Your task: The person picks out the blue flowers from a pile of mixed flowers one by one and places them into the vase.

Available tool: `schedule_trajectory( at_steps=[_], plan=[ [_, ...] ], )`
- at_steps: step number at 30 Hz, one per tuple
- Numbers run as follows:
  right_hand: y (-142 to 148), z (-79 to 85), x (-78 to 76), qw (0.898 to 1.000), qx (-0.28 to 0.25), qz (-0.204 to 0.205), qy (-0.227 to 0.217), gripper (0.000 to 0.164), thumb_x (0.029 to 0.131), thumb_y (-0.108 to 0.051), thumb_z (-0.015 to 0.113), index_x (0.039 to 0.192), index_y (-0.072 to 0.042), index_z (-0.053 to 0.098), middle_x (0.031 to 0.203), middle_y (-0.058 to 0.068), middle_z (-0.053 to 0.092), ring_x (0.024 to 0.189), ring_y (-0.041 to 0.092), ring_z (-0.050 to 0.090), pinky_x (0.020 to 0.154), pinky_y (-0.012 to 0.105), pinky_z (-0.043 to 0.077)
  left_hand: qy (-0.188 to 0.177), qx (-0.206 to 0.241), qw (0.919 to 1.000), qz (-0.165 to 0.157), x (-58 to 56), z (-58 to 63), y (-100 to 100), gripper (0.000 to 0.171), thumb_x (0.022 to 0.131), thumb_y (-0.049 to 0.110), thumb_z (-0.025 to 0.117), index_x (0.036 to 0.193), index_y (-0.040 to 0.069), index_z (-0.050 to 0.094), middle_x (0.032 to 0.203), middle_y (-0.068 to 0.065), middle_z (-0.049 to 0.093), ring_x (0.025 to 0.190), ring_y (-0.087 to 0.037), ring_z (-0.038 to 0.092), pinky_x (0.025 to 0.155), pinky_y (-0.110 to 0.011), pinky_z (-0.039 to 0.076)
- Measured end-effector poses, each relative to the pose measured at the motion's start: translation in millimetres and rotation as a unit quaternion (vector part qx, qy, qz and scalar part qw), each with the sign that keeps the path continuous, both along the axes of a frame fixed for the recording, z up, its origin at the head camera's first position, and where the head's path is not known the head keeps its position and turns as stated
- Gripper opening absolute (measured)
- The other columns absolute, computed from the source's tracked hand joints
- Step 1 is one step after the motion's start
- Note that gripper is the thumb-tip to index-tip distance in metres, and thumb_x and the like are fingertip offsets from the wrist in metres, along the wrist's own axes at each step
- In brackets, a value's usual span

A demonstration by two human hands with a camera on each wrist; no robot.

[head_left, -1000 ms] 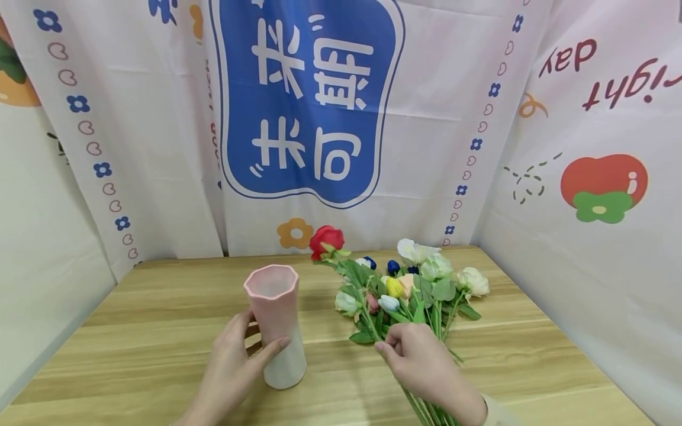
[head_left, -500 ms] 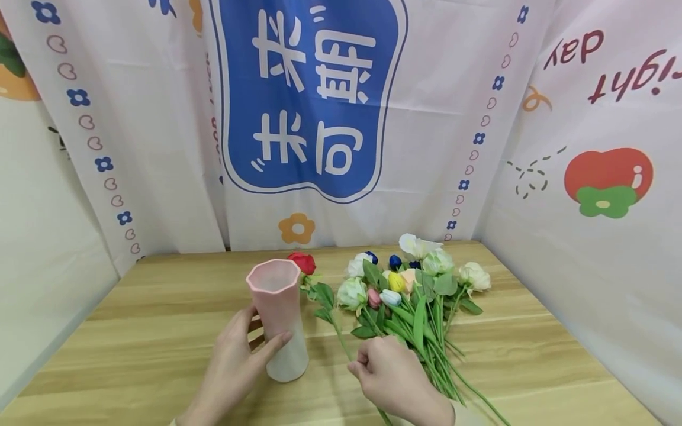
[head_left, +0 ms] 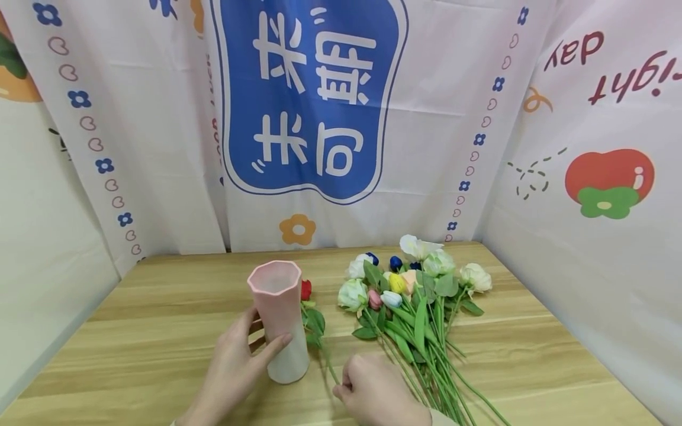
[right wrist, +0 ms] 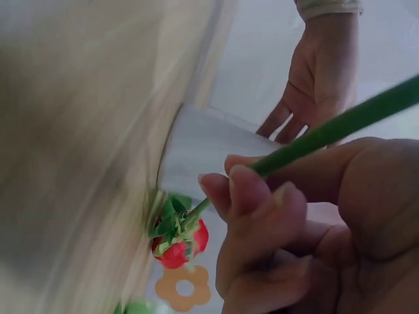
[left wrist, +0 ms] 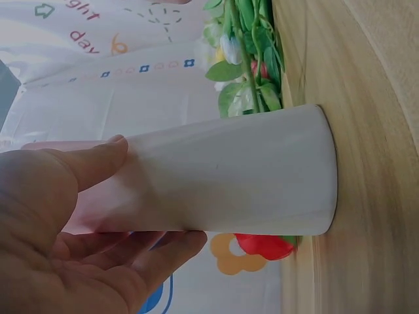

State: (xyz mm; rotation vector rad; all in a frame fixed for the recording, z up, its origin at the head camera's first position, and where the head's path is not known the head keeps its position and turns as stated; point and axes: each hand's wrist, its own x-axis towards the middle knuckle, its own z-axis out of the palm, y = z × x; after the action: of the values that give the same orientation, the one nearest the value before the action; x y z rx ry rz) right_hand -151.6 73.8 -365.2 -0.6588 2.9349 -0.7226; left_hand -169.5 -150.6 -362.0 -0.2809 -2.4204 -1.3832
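Quietly, the left hand (head_left: 234, 361) held the octagonal-rimmed vase (head_left: 285, 331), its thumb along the near side and its fingers curved around the far left side. The vase, pink at the mouth and fading to white below, stood upright on the wood-grain table (head_left: 160, 331), left of the middle.

Just to its right, the right hand (head_left: 375, 387) was closed to a pinch, thumb and fingertips gripping the green stem (head_left: 329, 364) of a red rose (head_left: 306, 290). That stem slanted away from the fingers, up toward the vase; the bloom lay behind the vase's right edge, partly hidden by it in the head view. Whether bloom and vase touched could not be told.

Farther right lay a loose bunch of artificial flowers (head_left: 421, 331), blooms toward the back and stems toward the front edge. Among them were a yellow tulip (head_left: 396, 283), a pink tulip (head_left: 375, 299), a pale blue tulip (head_left: 391, 299), a dark blue bud (head_left: 395, 263) and, at the right side, a cream rose (head_left: 475, 278). Behind the table hung a printed white cloth (head_left: 426, 148) with a blue panel (head_left: 309, 106) of white characters.
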Motion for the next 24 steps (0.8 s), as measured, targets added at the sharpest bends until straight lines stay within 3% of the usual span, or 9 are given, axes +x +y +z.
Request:
schedule_trajectory(
  at_steps=[4,12,17,24],
  plan=[
    [-5.2,-4.1,2.9,1.0,0.012,0.017,-0.003,0.04,0.078,-0.029,0.069,0.045,-0.021,0.047,0.039,-0.015,0.038,0.038,0.005,0.038,0.037,0.02,0.036,0.0,0.001,1.0,0.001,0.1,-1.4,-0.4,0.065,0.074,0.033,0.073,0.126,0.009,0.042,0.121,-0.006,0.048,0.104,-0.024,0.052,0.077,-0.032,0.052],
    [-6.9,-11.1,0.2,0.998,-0.005,0.054,-0.02,0.027,0.076,-0.027,0.07,0.053,-0.023,0.057,0.046,-0.016,0.042,0.042,0.001,0.039,0.038,0.019,0.036,0.007,-0.008,0.9999,0.005,-0.7,-3.1,-0.6,0.063,0.074,0.036,0.072,0.124,0.011,0.044,0.12,-0.004,0.049,0.103,-0.023,0.052,0.077,-0.03,0.052],
    [-8.3,-12.3,0.3,0.997,-0.013,0.046,-0.054,0.024,0.077,-0.032,0.069,0.057,-0.024,0.06,0.051,-0.015,0.047,0.047,0.001,0.045,0.043,0.02,0.04,0.015,-0.02,0.9997,0.008,-1.0,-2.8,-1.0,0.062,0.075,0.039,0.071,0.124,0.012,0.044,0.119,-0.003,0.05,0.103,-0.022,0.053,0.076,-0.03,0.053],
    [-5.4,-11.2,-2.0,0.999,-0.02,0.027,-0.034,0.029,0.079,-0.031,0.066,0.053,-0.025,0.055,0.047,-0.014,0.046,0.043,0.003,0.043,0.038,0.021,0.038,0.02,-0.028,0.9994,0.008,-1.2,-1.9,-1.4,0.061,0.076,0.04,0.069,0.124,0.012,0.045,0.118,-0.003,0.051,0.104,-0.02,0.052,0.077,-0.031,0.052]
  ],
)
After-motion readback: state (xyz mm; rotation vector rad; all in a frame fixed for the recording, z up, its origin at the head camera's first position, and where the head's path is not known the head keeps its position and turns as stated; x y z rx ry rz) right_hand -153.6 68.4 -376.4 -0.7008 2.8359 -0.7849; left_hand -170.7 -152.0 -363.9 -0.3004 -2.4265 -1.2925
